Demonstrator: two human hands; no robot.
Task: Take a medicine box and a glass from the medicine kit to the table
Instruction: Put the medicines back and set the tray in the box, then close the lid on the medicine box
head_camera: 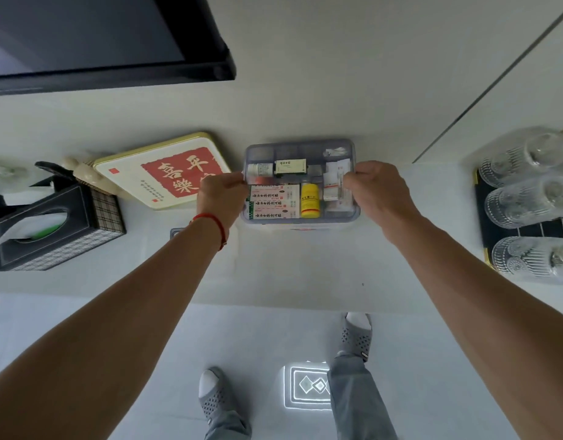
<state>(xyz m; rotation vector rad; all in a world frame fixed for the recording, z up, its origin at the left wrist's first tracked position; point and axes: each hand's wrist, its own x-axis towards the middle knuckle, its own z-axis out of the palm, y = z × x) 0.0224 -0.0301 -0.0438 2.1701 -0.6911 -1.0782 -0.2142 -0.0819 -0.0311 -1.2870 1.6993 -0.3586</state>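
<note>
A translucent medicine kit (301, 146) stands on the white counter against the wall, its top tray showing. My left hand (221, 196) grips the kit's left edge and my right hand (377, 188) grips its right edge. Inside lie white-and-red medicine boxes (272, 203) at the front left, a yellow bottle (310, 200) beside them, a dark-ended box (289, 166) and small packets. Several clear ribbed glasses (524, 201) lie on a dark tray at the far right.
A black checked tissue box (56, 223) sits at the left. A cream plaque with red characters (166, 171) leans beside it. A dark screen (109, 39) hangs on the wall above. The counter's front edge (274, 300) runs just above my feet.
</note>
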